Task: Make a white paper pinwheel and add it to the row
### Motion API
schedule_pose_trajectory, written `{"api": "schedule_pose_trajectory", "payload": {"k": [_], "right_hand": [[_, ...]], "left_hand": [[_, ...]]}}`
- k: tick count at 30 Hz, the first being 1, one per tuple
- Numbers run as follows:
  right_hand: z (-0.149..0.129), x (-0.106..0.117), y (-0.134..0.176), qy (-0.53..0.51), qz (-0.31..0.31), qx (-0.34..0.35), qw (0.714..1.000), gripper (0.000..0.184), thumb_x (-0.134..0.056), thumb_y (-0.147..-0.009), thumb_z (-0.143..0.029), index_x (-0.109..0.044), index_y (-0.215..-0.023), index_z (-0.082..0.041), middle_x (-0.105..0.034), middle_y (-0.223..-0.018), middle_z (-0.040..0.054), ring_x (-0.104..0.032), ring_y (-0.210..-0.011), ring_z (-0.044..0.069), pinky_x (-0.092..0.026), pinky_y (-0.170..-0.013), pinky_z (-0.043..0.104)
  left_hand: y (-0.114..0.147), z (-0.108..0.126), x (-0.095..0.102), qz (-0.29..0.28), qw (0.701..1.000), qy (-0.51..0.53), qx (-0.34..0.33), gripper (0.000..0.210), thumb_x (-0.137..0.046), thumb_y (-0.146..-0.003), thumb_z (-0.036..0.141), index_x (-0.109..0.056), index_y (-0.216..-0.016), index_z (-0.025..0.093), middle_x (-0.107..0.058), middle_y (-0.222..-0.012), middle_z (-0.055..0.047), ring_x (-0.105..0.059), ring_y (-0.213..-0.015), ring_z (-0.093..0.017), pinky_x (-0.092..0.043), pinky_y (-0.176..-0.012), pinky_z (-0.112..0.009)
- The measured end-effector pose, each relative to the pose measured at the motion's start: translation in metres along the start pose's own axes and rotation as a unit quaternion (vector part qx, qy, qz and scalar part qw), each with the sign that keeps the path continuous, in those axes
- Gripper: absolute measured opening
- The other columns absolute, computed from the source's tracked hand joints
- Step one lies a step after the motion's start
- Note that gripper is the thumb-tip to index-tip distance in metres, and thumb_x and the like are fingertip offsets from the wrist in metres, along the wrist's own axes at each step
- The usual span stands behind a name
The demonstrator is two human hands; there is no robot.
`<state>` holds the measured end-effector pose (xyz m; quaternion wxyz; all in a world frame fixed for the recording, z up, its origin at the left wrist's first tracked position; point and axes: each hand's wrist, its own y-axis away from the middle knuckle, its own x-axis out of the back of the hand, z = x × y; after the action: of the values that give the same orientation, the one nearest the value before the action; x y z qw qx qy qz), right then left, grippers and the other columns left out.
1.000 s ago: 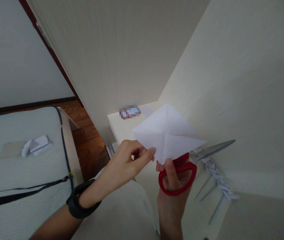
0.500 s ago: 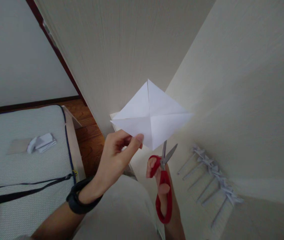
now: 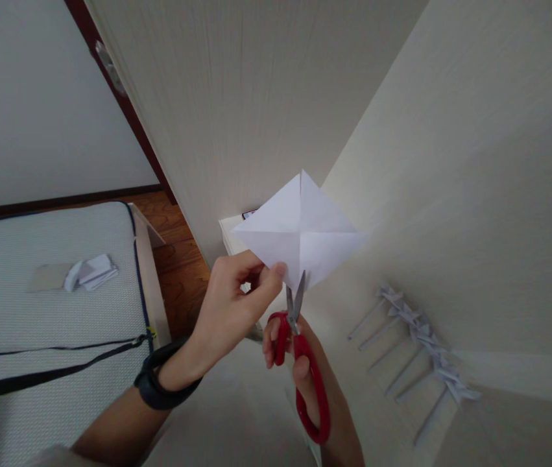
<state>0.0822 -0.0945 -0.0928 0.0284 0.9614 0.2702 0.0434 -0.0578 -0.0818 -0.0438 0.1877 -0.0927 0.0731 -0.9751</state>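
Note:
My left hand (image 3: 237,298), with a black band on its wrist, pinches the lower left edge of a white paper square (image 3: 322,211) between thumb and fingers. Crossing creases meet at the paper's middle, and one corner points down. Below that corner, my right hand (image 3: 305,370) has thumb and fingers through the red handles of a pair of scissors (image 3: 312,389). Their steel blades are parted, one lying over the front of the bottom corner and the other partly behind the paper. No cut shows there.
Several white paper pinwheels (image 3: 421,334) on sticks lie in a row at the right, by the wall. At the left, folded white papers (image 3: 95,271) and a grey-beige piece (image 3: 49,277) rest on a mattress (image 3: 3,311), with a black strap (image 3: 61,379) across it.
The scissors have moved up and left, bringing their blades onto the paper's bottom corner. The paper has shifted slightly right and down in view, still in my left hand.

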Motion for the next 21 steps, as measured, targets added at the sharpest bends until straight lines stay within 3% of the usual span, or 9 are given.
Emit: {"api": "schedule_pose_trajectory", "payload": {"k": [7,21], "right_hand": [[-0.007,0.005,-0.001,-0.055,-0.044,-0.008,0.998,0.067,-0.033,-0.072,-0.089,-0.048,-0.083,-0.024,-0.057,-0.073,0.0037,-0.051,-0.056,0.015,-0.044,-0.052,0.029],[-0.012,0.004,0.0,-0.046,-0.035,-0.029,0.998,0.067,-0.032,-0.072,-0.089,-0.046,-0.081,-0.024,-0.058,-0.073,0.0031,-0.05,-0.056,0.013,-0.045,-0.052,0.028]], "left_hand": [[0.0,0.0,0.002,-0.015,1.0,-0.008,0.005,0.032,-0.055,-0.085,0.029,-0.046,-0.057,0.017,-0.039,-0.052,0.005,-0.038,-0.049,-0.008,-0.029,-0.044,-0.021],[-0.003,0.005,0.003,-0.05,0.998,-0.017,-0.016,0.034,-0.055,-0.085,0.024,-0.043,-0.055,0.017,-0.037,-0.048,0.007,-0.034,-0.045,-0.006,-0.027,-0.043,-0.019]]}}
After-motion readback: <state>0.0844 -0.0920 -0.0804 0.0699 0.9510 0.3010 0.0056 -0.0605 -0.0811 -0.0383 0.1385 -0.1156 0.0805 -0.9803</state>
